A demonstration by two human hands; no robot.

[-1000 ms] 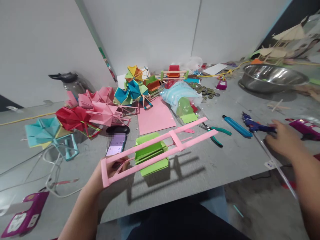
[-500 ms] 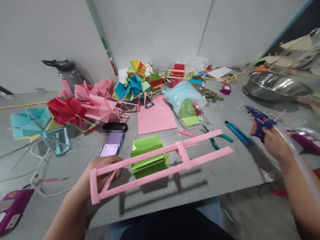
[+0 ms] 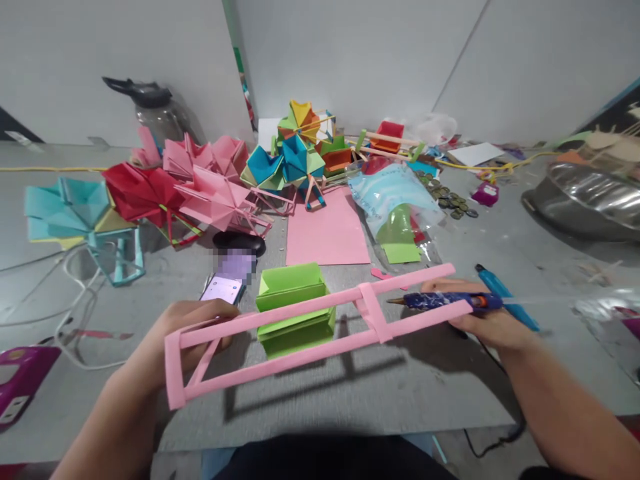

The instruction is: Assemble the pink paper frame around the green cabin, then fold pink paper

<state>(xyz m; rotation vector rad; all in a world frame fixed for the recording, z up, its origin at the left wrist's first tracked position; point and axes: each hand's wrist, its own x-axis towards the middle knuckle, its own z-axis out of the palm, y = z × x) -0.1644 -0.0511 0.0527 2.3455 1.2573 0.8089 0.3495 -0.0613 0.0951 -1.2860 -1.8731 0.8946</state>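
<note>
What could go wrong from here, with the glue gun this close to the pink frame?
The glue gun nozzle in the right hand points at the crossbar of the thin pink paper frame; pressing might bend it. The left hand holds only one end, so the frame may sag. Drips could land on the green paper box below.

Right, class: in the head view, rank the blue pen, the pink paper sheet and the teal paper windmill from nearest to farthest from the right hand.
1. Blue pen: just beyond the right hand, nearly touching it.
2. Pink paper sheet: mid-table, farther back and to the left.
3. Teal paper windmill: far left of the table.
</note>
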